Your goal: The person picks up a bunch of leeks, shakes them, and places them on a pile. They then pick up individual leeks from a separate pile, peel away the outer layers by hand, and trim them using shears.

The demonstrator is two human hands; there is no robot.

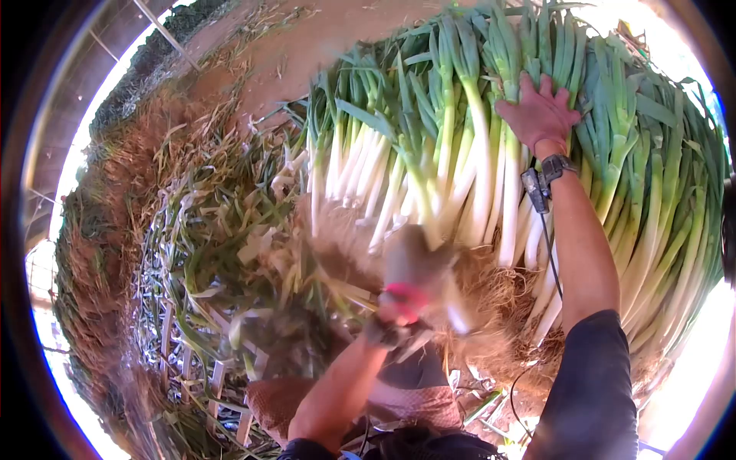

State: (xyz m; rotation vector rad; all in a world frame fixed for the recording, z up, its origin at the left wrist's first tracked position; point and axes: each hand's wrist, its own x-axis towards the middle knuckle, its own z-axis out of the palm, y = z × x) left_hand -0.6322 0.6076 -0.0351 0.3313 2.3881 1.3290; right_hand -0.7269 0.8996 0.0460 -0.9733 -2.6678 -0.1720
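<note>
A wide row of long green onions lies with white stems toward me and green leaves away. My right hand, in a pinkish glove, lies with fingers spread on their leaves. My left hand, gloved in grey and pink, is smeared by motion in front of the stems. A blurred onion stalk runs through its grip, the white end sticking out below; the separate fingers are hard to make out. Brown, stringy roots hang at the stem ends.
At left lies a heap of stripped leaves and peelings, with slatted crate-like pieces among them. Bare reddish soil stretches behind. A small black device with a cable hangs at my right wrist. My knees are just below my left hand.
</note>
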